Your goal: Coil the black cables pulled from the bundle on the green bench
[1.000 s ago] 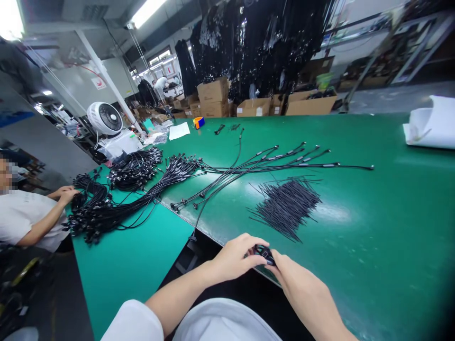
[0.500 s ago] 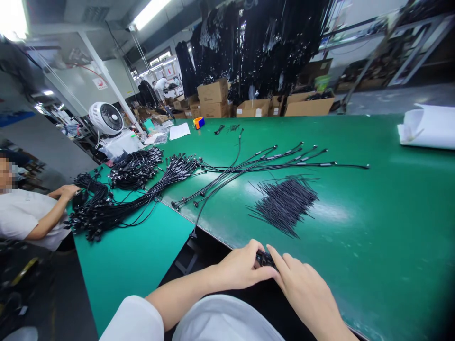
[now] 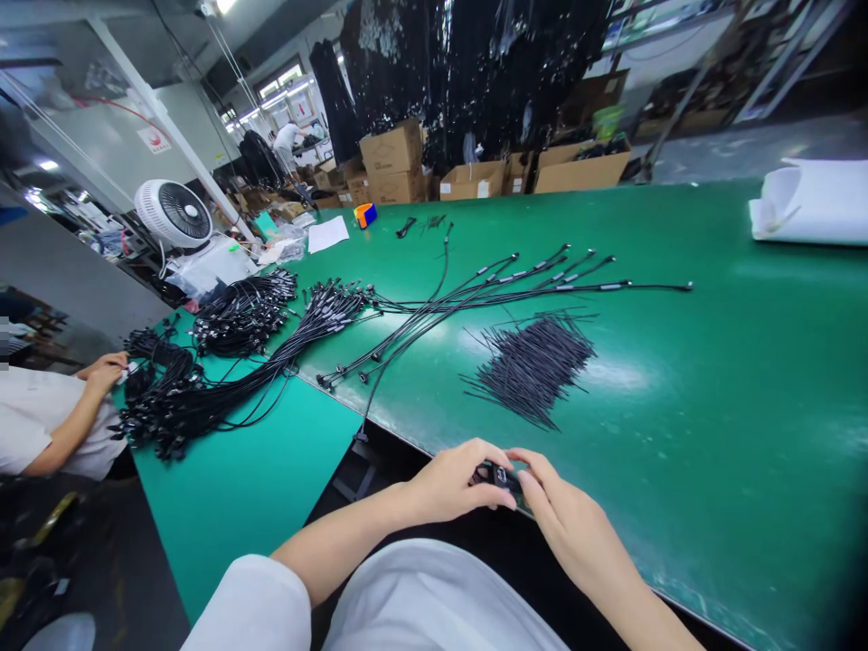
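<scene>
Near the table's front edge, my left hand (image 3: 448,484) is closed around a coiled black cable (image 3: 500,476), whose connector end shows between thumb and fingers. My right hand (image 3: 573,515) meets it from the other side, thumb and fingers pinched on the same cable; most of the coil is hidden by the fingers. Just beyond my hands lies a pile of thin black ties (image 3: 533,369). Several loose black cables with grey labels (image 3: 488,294) lie fanned out behind that pile. To the left, a thick bundle of black cables (image 3: 250,384) spans the two tabletops.
A co-worker (image 3: 61,416) sits at the left, hands at the cables. Another cable heap (image 3: 248,312) lies near a white fan (image 3: 174,213). An orange-blue tape roll (image 3: 364,215) and white paper (image 3: 328,233) lie farther back. A white roll (image 3: 810,203) is at right.
My fingers have shifted on the cable, and its connector end now shows more plainly between my hands. The view has tilted down slightly. The co-worker's hands remain at the left cables.
</scene>
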{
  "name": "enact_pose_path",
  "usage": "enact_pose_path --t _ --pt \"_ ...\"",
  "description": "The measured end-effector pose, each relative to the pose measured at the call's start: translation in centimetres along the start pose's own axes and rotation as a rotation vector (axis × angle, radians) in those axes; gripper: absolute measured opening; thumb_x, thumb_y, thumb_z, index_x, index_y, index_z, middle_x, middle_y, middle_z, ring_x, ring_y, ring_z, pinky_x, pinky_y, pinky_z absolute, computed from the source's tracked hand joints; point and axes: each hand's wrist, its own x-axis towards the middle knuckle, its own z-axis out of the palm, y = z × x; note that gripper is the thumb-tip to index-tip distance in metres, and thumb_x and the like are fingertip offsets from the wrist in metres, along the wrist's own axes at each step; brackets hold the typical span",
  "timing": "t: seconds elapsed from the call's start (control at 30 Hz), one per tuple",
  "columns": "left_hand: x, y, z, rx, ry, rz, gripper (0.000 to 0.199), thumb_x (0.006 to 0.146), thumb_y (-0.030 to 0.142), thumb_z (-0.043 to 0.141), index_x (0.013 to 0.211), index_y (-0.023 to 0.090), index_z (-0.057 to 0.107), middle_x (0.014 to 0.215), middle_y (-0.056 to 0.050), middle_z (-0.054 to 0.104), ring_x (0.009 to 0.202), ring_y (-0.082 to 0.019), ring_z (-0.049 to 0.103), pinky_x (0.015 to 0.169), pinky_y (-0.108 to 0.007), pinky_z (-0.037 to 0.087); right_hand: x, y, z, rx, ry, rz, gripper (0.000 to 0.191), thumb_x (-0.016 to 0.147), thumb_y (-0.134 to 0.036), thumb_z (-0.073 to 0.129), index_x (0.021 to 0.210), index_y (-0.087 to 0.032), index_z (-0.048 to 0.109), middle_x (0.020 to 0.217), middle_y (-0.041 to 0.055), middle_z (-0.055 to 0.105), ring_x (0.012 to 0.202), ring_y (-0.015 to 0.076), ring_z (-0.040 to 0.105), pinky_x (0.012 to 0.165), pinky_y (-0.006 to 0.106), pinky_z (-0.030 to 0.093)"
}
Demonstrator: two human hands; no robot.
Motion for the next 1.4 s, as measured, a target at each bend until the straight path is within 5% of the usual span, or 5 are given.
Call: enact_pose_path --t 0.33,0.6,0.83,1.03,1.4 --pt "1.3 0.1 1.9 -0.582 0.171 -0.063 0.055 0.073 0.057 0.078 0.090 0.019 0.042 0.100 -0.002 0.063 0.057 -0.010 0.069 0.052 -0.022 0.054 2.0 0.6 1.2 -0.361 0.405 -0.164 0.029 0.101 -0.027 0.038 0.103 -0.014 0.064 0.068 0.0024 0.072 0.052 0.0142 0.065 0.050 0.026 0.041" --pt "1.2 -0.6 0.0 0.034 0.282 0.148 0.033 0.088 0.051 0.057 0.087 0.019 0.052 0.109 -0.008 0.068 0.074 -0.012 0.067 0.069 -0.027 0.057 2.0 1.8 0.5 -0.405 0.278 -0.603 0.029 0.104 -0.038 0.045 0.106 -0.016 0.064 0.073 0.0001 0.065 0.063 0.0092 0.061 0.061 0.022 0.039" --pt "1.8 0.4 -1.9 0.474 0.237 0.412 0.039 0.091 0.057 0.048 0.088 0.019 0.058 0.104 -0.010 0.071 0.099 -0.018 0.068 0.089 -0.030 0.056 1.4 0.1 -1.2 -0.601 0.244 -0.335 0.028 0.104 -0.032 0.044 0.089 -0.016 0.061 0.100 0.0082 0.069 0.078 0.0138 0.056 0.061 0.027 0.032" --pt "2.1 0.6 -1.9 0.302 0.154 0.281 0.043 0.100 0.045 0.045 0.134 0.019 0.051 0.129 -0.013 0.063 0.117 -0.018 0.064 0.093 -0.031 0.057 1.2 0.7 -1.3 -0.627 0.095 -0.083 0.043 0.105 -0.042 0.034 0.082 -0.016 0.059 0.073 0.0048 0.052 0.064 0.0139 0.043 0.056 0.030 0.021" --pt "3.3 -1.5 -0.5 0.141 0.144 0.285 0.028 0.093 0.039 0.063 0.110 0.016 0.065 0.124 -0.014 0.068 0.112 -0.021 0.069 0.092 -0.035 0.061 0.4 2.5 -1.1 -0.451 -0.001 -0.057 0.041 0.106 -0.039 0.032 0.110 -0.014 0.064 0.088 0.0075 0.066 0.076 0.0160 0.058 0.063 0.028 0.036"
